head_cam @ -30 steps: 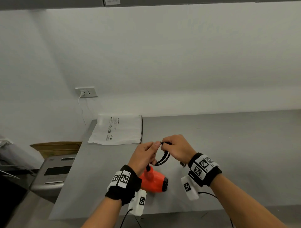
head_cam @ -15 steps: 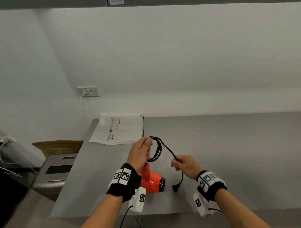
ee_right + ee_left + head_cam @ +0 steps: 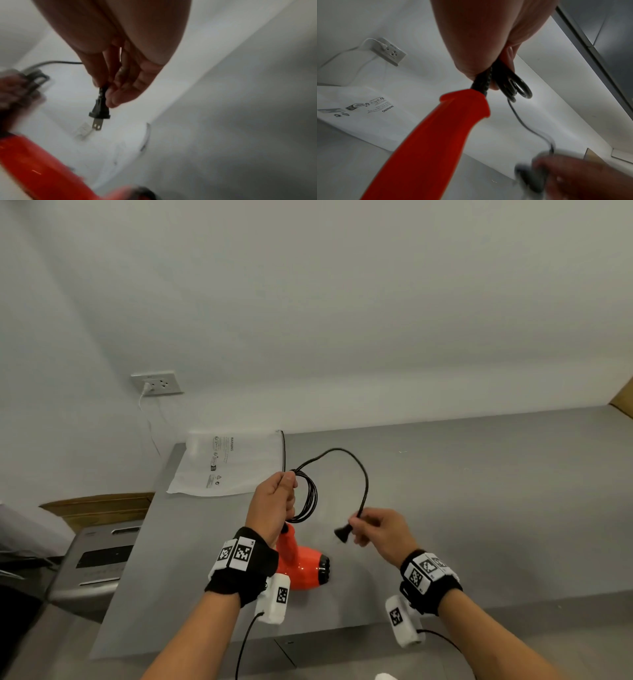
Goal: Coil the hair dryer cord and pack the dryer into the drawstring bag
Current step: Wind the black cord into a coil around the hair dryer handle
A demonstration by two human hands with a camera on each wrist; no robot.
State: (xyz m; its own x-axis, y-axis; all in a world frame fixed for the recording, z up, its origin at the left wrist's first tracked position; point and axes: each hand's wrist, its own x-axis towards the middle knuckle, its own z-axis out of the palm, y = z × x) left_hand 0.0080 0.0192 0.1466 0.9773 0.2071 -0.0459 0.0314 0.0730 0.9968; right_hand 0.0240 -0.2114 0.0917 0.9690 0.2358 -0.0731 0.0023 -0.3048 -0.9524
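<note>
An orange hair dryer (image 3: 301, 566) lies on the grey table (image 3: 479, 508), partly hidden under my left wrist; its handle (image 3: 436, 135) fills the left wrist view. My left hand (image 3: 274, 501) grips several coiled loops of the black cord (image 3: 310, 498) just above the handle. A free length of cord (image 3: 363, 474) arcs up and right to my right hand (image 3: 373, 529), which pinches the cord just behind the plug (image 3: 342, 534). The plug (image 3: 99, 111) hangs below the fingertips (image 3: 111, 102), prongs down. The white drawstring bag (image 3: 229, 463) lies flat at the table's far left.
A wall socket (image 3: 157, 383) with a white cable plugged in sits above the bag. A grey machine (image 3: 99, 559) and a cardboard box (image 3: 96, 505) stand left of the table. Bare grey tabletop spreads to the right.
My hands parted from together over the coil. The right hand slid down the cord to the plug and lifted it, and the free cord now arcs high between the hands.
</note>
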